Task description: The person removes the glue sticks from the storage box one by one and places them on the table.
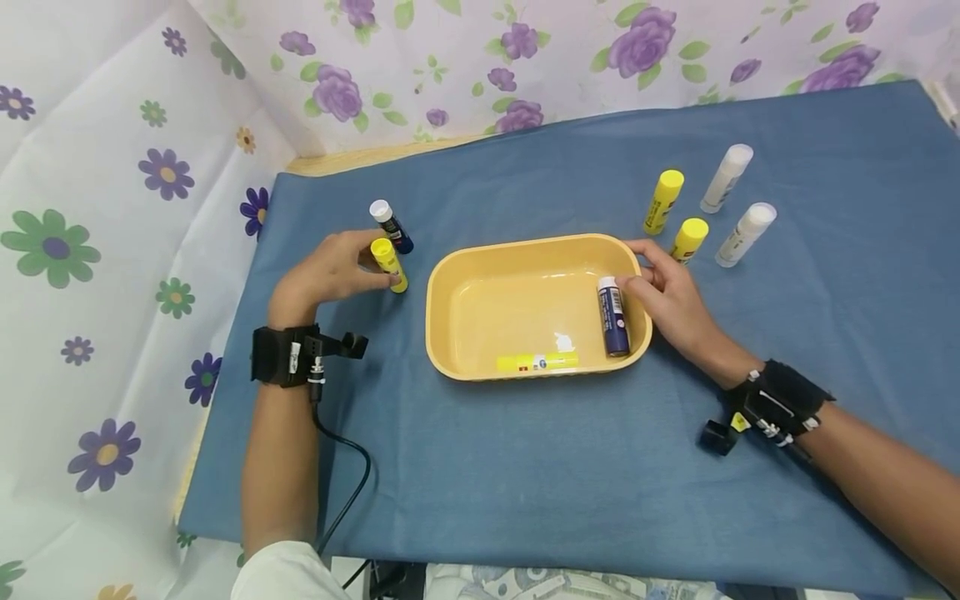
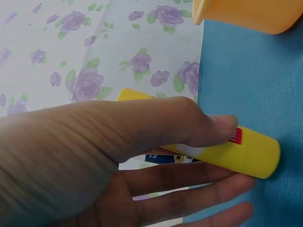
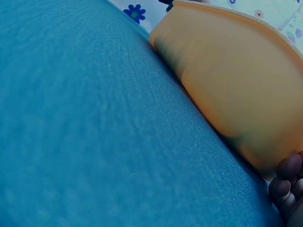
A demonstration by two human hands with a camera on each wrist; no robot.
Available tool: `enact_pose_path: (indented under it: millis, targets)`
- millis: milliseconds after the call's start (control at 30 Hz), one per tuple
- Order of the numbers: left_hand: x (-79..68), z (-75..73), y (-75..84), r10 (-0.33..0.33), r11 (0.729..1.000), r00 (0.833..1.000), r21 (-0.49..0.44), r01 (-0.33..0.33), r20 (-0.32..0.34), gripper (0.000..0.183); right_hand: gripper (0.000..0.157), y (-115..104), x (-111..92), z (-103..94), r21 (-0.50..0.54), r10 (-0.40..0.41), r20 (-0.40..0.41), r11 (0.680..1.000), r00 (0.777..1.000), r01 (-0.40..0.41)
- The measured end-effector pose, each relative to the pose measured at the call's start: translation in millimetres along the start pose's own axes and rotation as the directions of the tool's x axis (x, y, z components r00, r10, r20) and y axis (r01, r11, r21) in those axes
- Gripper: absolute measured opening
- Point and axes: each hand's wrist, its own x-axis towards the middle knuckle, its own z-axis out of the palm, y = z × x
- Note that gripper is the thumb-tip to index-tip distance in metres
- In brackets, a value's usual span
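My left hand [image 1: 333, 268] pinches a yellow glue stick [image 1: 388, 265] between thumb and fingers, left of a yellow plastic tub [image 1: 442, 333]. In the left wrist view the thumb lies across this glue stick [image 2: 255, 151]. Just behind it stands a dark blue glue stick with a white cap [image 1: 392, 227], partly hidden in the wrist view. My right hand [image 1: 678, 308] grips the tub's right end, thumb over the rim and fingers outside. Inside the tub, a dark blue glue stick [image 1: 613, 321] leans near the right end, and a yellow glue stick [image 1: 537, 362] lies along the near wall.
Beyond my right hand stand two yellow glue sticks, one farther back [image 1: 663, 202] and one nearer [image 1: 689, 240]. Beside them are two white glue sticks, one behind [image 1: 727, 178] and one in front [image 1: 746, 235]. A blue cloth [image 1: 525, 475] covers the table; flowered sheets hang behind and left.
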Motion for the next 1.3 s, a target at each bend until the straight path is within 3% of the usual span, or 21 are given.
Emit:
enact_pose_path:
  millis: [467,733,1033,1167,1300]
  targets:
    - [-5.8,-2.0,-1.3,-0.035,0.999,0.999,-0.027,0.036,0.030,0.019,0.039,1,-1,-0.5,0.006,-0.006,0.004,1.000,1.000,0.006]
    - [-11.3,-5.9,1.5,-0.007,0.999,1.000,-0.038,0.007,-0.015,0.022,0.038,3,1,-0.8,0.014,-0.006,0.005,1.000,1.000,0.006]
    - [-28.3,-16.2,22.2,0.039,0.999,0.995,-0.019,-0.041,-0.089,0.032,0.038,1,1,-0.7,-0.011,-0.009,-0.001,1.000,1.000,0.009]
    - [-39.9,-20.8,33.9,0.096,0.995,0.974,0.008,-0.096,-0.207,0.029,0.038,1,0,0.2,-0.013,0.009,-0.002,1.000,1.000,-0.009]
    - [-43.9,-20.4,48.5,0.198,0.980,0.929,0.082,-0.181,-0.314,0.030,0.038,0,-1,-0.1,-0.006,-0.001,-0.004,1.000,1.000,0.001]
